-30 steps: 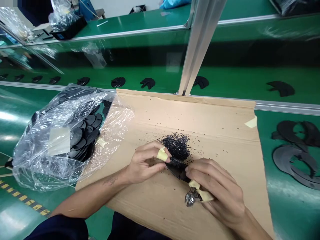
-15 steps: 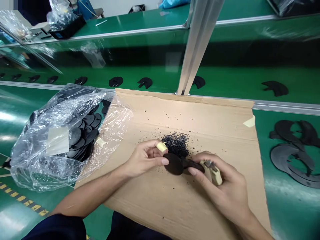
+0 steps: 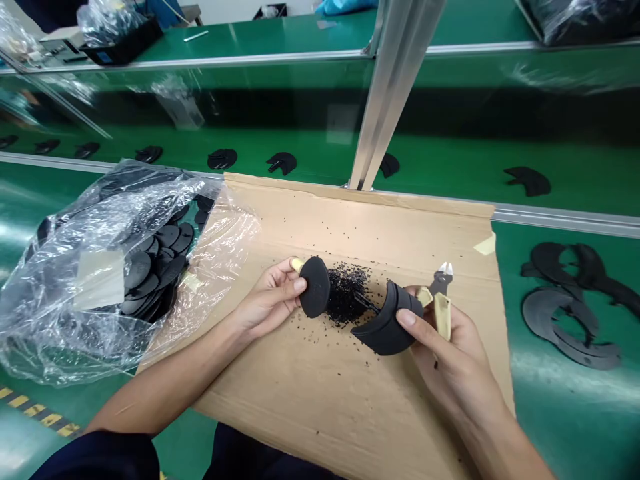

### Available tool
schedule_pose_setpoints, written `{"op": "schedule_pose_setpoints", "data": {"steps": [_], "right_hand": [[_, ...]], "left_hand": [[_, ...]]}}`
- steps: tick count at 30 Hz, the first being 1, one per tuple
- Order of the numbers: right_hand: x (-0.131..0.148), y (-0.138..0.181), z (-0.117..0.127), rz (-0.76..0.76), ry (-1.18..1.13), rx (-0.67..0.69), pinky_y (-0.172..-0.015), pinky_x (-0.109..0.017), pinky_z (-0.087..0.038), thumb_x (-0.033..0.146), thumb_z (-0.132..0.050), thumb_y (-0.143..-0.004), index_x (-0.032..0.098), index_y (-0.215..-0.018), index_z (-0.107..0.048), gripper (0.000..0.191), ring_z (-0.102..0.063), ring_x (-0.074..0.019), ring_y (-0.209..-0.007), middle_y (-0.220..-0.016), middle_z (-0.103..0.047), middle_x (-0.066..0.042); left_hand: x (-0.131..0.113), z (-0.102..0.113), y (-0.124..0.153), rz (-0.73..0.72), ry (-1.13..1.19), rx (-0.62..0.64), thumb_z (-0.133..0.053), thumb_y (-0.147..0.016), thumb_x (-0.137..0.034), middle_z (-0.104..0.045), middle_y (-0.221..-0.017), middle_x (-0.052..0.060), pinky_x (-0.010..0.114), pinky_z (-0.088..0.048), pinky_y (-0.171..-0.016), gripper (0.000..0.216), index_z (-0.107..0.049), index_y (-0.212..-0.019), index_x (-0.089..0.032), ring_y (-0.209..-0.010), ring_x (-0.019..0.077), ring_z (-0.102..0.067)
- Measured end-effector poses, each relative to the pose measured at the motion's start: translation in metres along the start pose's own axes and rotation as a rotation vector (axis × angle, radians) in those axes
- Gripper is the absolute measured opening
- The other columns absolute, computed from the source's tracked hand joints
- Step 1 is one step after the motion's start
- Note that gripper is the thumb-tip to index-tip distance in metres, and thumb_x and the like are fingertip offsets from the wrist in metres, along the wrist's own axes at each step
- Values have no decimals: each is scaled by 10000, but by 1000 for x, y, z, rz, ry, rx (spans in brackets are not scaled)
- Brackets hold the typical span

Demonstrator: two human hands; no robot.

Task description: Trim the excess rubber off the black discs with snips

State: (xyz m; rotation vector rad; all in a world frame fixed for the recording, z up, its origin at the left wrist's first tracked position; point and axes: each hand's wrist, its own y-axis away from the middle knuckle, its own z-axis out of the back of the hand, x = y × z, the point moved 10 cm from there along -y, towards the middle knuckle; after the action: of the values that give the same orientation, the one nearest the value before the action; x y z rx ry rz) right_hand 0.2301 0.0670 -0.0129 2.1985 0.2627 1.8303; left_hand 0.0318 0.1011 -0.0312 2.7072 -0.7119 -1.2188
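My left hand [image 3: 270,300] pinches a round black plastic disc [image 3: 315,287] between thumb and fingers, above the cardboard sheet [image 3: 350,393]. A strip of yellow tape wraps one fingertip. My right hand [image 3: 440,347] grips a curved black plastic piece [image 3: 383,327] and also holds small cutters [image 3: 441,293] with tan handles, jaws pointing up and away. The two black parts are apart, with a pile of black trimmings [image 3: 347,293] on the cardboard between and behind them.
A clear plastic bag [image 3: 95,267] full of black discs lies at the left. Black ring-shaped scraps [image 3: 570,300] lie on the green table at the right. Several black parts [image 3: 280,161] sit on the conveyor behind, past a metal rail and a slanted aluminium post [image 3: 390,87].
The black part, held joined low over the cardboard, is now separated: the left hand lifted the disc away leftwards, the right hand raised the curved piece and turned the cutters upward.
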Motion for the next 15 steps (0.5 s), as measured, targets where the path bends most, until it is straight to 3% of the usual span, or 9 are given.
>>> {"op": "schedule_pose_setpoints", "data": {"steps": [8,15], "right_hand": [[-4,1,1,-43,-72,-18,-754,-317,-518,444,-862,-670,244,-919,-690,363,-646,-198,-833,-898,-684,-28],[-8,3,1,-38,-243,-40,-753,-282,-483,353,-873,-638,211,-868,-670,338,-600,-156,-787,-846,-656,2]], "left_hand": [[1,5,0,0,16,-42,-903,-676,-211,-709,-745,-23,141,-566,-647,297,-672,-849,-138,-655,72,-682],[3,2,8,6,-168,-61,-900,-671,-266,-712,-779,-3,141,-555,-669,295,-704,-866,-162,-716,97,-676]]}}
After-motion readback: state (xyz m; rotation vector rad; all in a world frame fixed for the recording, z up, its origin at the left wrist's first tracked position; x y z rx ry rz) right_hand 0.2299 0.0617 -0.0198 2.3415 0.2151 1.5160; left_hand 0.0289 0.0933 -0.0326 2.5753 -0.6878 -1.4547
